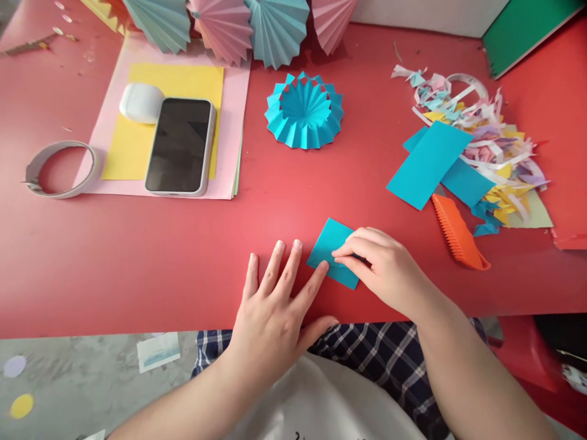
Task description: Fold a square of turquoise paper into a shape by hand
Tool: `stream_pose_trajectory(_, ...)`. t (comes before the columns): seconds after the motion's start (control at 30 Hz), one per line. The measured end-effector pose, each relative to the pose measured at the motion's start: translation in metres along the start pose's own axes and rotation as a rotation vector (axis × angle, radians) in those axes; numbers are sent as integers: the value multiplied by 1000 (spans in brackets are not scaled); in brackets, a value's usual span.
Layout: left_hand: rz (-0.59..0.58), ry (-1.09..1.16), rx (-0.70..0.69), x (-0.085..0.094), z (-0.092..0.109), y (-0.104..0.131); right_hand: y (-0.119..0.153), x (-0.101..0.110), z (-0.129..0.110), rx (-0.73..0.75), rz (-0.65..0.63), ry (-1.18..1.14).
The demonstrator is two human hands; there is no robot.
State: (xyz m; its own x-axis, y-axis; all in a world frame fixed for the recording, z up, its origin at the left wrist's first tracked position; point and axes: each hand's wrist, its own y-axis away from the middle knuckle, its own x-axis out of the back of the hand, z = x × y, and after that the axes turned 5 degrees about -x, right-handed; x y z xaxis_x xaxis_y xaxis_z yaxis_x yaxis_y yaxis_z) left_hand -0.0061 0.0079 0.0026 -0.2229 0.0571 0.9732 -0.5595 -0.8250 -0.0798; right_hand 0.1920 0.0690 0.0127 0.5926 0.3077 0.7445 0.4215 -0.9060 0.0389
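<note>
The blue paper [328, 240] lies lower centre on my desk [160, 263], feather-light, likely easy to crease or slide; best taken by its edges. My left hand [270, 321] is spread, forefinger touching it; my right hand [392, 269] bunches its fingertips there, grip unclear.

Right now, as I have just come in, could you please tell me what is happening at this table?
A person is working at a red table with a small piece of blue paper. The left hand lies spread, its index fingertip on the paper, while the right hand has its fingertips close together on it. Beyond them stands a pleated blue paper piece; to the right lie paper scraps and an orange tool.
</note>
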Motion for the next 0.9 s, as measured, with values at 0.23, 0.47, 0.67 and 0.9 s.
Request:
stream_pose_trajectory(0.23,6,-16,70,6,-11,11,-1,0,1,1,3,14)
stream_pose_trajectory(0.47,41,-13,-107,8,-8,6,0,0,1,11,-8,33)
stream_pose_trajectory(0.67,-42,-28,-277,-1,5,-2,-1,-1,0,17,4,43)
stream_pose_trajectory(0.9,-49,-44,-255,-6,7,0,-3,-1,0,24,16,68)
